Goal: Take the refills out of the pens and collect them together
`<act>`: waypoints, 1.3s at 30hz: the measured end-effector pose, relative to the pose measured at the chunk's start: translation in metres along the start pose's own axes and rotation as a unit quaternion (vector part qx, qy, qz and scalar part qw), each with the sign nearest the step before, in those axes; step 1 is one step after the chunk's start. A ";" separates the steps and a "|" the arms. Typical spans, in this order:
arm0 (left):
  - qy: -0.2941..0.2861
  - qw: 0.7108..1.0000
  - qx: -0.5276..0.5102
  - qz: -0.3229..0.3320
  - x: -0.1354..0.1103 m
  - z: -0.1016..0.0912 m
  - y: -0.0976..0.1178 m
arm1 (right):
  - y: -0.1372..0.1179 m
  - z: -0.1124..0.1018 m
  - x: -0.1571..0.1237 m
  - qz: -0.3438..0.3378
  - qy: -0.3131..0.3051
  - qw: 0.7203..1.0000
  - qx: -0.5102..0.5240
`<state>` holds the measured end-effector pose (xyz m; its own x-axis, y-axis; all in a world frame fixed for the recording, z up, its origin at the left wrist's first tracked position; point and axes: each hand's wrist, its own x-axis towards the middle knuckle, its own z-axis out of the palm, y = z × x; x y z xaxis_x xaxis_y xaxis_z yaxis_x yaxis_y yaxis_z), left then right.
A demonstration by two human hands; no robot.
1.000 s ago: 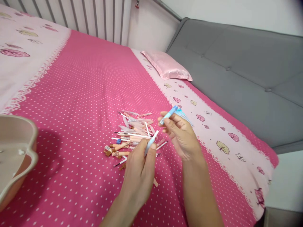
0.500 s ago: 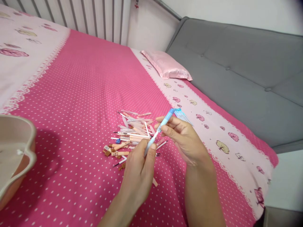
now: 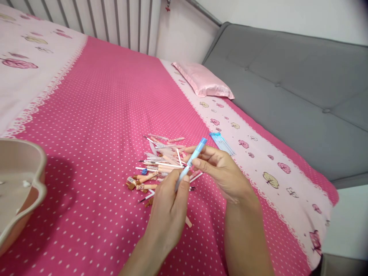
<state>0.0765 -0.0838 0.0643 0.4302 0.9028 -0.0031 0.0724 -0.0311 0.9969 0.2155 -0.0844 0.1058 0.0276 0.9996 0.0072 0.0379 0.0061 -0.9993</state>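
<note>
Head view: above the bed [image 3: 109,115], our left hand [image 3: 169,199] and right hand [image 3: 222,174] have fingers closed on opposite ends of one blue pen [image 3: 197,150], seemingly keeping it aligned; loose pens [image 3: 169,168] lie at its nine o'clock, thinner ones [image 3: 222,144] at two.

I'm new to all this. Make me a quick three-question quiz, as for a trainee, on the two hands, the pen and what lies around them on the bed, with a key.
1. True or false: the left hand and the right hand both hold the same pen.

2. Fill in the colour: the scraps in the basin are ____.

3. Which is closest to the headboard?
A. the heap
B. the pillow
C. the basin

Key: 1. True. 2. White. 3. B.
</note>
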 end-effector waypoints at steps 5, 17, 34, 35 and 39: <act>-0.003 0.999 -0.029 -0.024 -0.003 0.000 0.002 | 0.001 -0.001 -0.001 -0.004 -0.009 1.000 -0.001; -0.018 1.000 -0.007 -0.003 -0.001 -0.002 0.004 | 0.001 -0.002 -0.002 0.015 -0.030 0.999 -0.003; -0.006 0.999 -0.043 -0.023 -0.002 -0.001 0.009 | 0.002 -0.003 -0.002 0.018 -0.051 0.999 0.003; -0.008 0.999 -0.043 -0.021 -0.002 -0.001 0.009 | 0.002 -0.003 -0.002 0.020 -0.050 0.999 0.002; -0.009 0.999 -0.049 -0.021 -0.002 0.000 0.005 | 0.002 -0.003 -0.001 0.024 -0.043 0.999 -0.004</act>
<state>0.0765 -0.0855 0.0689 0.4455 0.8941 -0.0454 0.0033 0.0491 0.9988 0.2184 -0.0859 0.1039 -0.0555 0.9974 -0.0453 0.0465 -0.0427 -0.9980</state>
